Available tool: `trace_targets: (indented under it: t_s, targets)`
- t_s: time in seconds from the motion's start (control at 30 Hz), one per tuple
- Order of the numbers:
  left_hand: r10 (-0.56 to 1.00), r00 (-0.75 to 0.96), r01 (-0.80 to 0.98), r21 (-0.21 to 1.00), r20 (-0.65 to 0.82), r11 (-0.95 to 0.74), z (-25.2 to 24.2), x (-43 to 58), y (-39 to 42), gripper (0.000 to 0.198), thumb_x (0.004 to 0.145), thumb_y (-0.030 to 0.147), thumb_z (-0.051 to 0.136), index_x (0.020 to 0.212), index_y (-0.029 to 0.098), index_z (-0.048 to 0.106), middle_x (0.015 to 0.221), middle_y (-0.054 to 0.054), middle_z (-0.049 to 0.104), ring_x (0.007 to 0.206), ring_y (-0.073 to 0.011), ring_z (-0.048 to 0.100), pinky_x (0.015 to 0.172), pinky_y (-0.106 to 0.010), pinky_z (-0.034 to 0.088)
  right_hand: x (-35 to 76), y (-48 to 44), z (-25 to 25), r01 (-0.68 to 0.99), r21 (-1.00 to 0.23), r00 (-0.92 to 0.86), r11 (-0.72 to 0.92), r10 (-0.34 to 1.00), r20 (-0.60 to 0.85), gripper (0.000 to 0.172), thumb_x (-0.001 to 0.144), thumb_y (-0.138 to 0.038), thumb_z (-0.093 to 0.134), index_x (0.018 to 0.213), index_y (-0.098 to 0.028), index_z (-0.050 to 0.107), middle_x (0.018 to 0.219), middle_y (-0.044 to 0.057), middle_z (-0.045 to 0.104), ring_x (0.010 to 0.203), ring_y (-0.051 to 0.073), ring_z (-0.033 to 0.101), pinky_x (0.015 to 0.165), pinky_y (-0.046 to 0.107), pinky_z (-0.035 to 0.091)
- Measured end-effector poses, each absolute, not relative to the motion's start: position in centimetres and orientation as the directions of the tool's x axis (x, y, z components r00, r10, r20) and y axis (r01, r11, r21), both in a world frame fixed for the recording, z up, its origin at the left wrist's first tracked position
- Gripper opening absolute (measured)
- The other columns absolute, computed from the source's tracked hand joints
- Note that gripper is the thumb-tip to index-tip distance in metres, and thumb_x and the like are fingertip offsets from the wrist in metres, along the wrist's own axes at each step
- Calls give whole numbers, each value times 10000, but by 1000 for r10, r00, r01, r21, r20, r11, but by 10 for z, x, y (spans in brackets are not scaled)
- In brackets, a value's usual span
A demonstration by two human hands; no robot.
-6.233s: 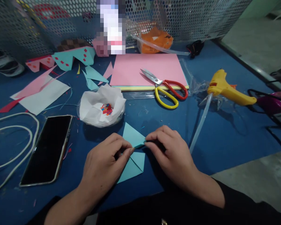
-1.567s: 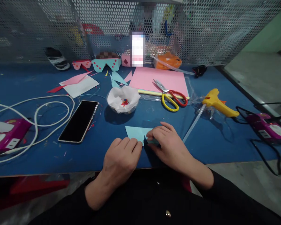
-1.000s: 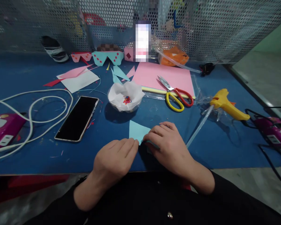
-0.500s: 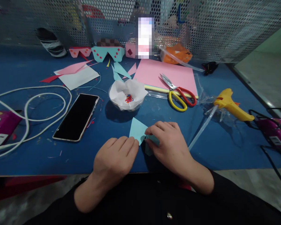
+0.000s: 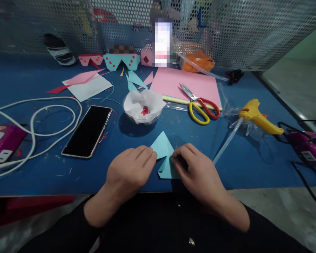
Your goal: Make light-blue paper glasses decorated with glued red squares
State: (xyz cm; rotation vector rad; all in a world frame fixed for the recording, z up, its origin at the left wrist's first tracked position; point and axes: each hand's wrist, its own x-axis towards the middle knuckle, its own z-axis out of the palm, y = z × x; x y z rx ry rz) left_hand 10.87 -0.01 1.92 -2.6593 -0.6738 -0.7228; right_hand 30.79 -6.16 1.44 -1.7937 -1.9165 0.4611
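A folded piece of light blue paper [image 5: 168, 168] lies near the table's front edge, with a pointed top and a notch on its left side. My left hand [image 5: 131, 167] is closed, its fingertips gripping the paper's left corner. At the right edge of the paper is my right hand [image 5: 197, 168], its thumb and fingers curled together on the sheet; part of the paper is hidden beneath it. Beyond the hands stands a clear bowl lined with white paper [image 5: 131, 105], holding small red and coloured bits.
Scissors [image 5: 198, 105] with red and yellow handles rest on stacked coloured paper [image 5: 171, 82]. A yellow glue gun [image 5: 260, 117] lies at right, a dark-screened phone [image 5: 87, 131] at left beside a white cable [image 5: 33, 130]. Paper glasses shapes [image 5: 121, 61] stand behind.
The light blue paper has turned and shows more of its lower folded part. My right hand has shifted slightly right and down, while my left hand stays nearly in place.
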Motion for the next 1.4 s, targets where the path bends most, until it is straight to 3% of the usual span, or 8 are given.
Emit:
trace_targets:
  t_s: [0.23, 0.47, 0.67, 0.77, 0.9, 1.13, 1.27, 1.4]
  targets:
    - [366, 771, 486, -109, 521, -867, 11, 106, -4, 130, 925, 81, 599, 974, 83, 719, 944, -93, 788, 870, -250, 733, 725, -369, 549, 308, -59, 19, 866, -433, -114, 251, 941, 317, 125, 961, -181, 526, 916, -193, 642, 938, 58, 677, 861, 203, 622, 731, 344, 423]
    - [303, 795, 439, -153, 526, -885, 12, 106, -2, 205, 947, 50, 516, 950, 53, 721, 960, -115, 800, 868, -261, 745, 824, -398, 548, 314, -32, 17, 798, -464, -303, 384, 922, 242, 146, 981, -162, 542, 945, -196, 679, 913, 19, 705, 871, 170, 648, 786, 336, 399]
    - [320, 854, 426, -199, 410, -882, 22, 115, 3, 276, 986, 80, 443, 946, 94, 716, 876, -90, 775, 776, -228, 708, 709, -389, 507, 313, -34, 12, 771, -529, -269, 354, 935, 232, 168, 986, -169, 513, 948, -197, 674, 934, 47, 698, 880, 184, 628, 769, 318, 454]
    - [284, 874, 395, -235, 394, -888, 26, 120, 5, 268, 980, 68, 456, 906, 110, 711, 811, -83, 752, 704, -206, 685, 616, -360, 472, 316, -35, 12, 790, -562, -124, 245, 962, 245, 140, 972, -192, 518, 993, -198, 656, 987, 69, 689, 900, 193, 641, 762, 313, 489]
    - [270, 860, 383, -198, 433, -902, 27, 117, 4, 277, 984, 53, 431, 936, 82, 703, 870, -113, 759, 774, -212, 708, 653, -343, 514, 323, -42, 15, 917, -396, 46, 42, 977, 210, 160, 936, -268, 562, 1057, -187, 627, 950, 81, 681, 818, 226, 654, 666, 332, 475]
    - [295, 813, 385, -83, 501, -919, 14, 107, -3, 202, 956, 60, 501, 976, 50, 701, 983, -147, 781, 931, -266, 738, 842, -394, 589, 312, -72, 18, 960, -270, -10, 69, 977, 214, 120, 945, -278, 556, 932, -188, 635, 803, 47, 670, 634, 190, 597, 547, 312, 358]
    - [309, 820, 381, -55, 481, -923, 8, 104, -4, 204, 952, 69, 509, 1006, 65, 707, 1017, -125, 786, 963, -277, 739, 851, -424, 586, 308, -67, 17, 913, -354, -91, 204, 946, 311, 169, 987, -224, 515, 935, -205, 674, 885, 49, 683, 768, 189, 612, 677, 329, 393]
    - [342, 805, 387, 8, 486, -922, 9, 105, 1, 169, 937, 75, 548, 977, 87, 712, 998, -106, 785, 934, -261, 733, 852, -416, 565, 304, -59, 10, 827, -505, -164, 248, 965, 205, 161, 977, -183, 546, 917, -204, 694, 869, 26, 664, 808, 176, 614, 702, 320, 385]
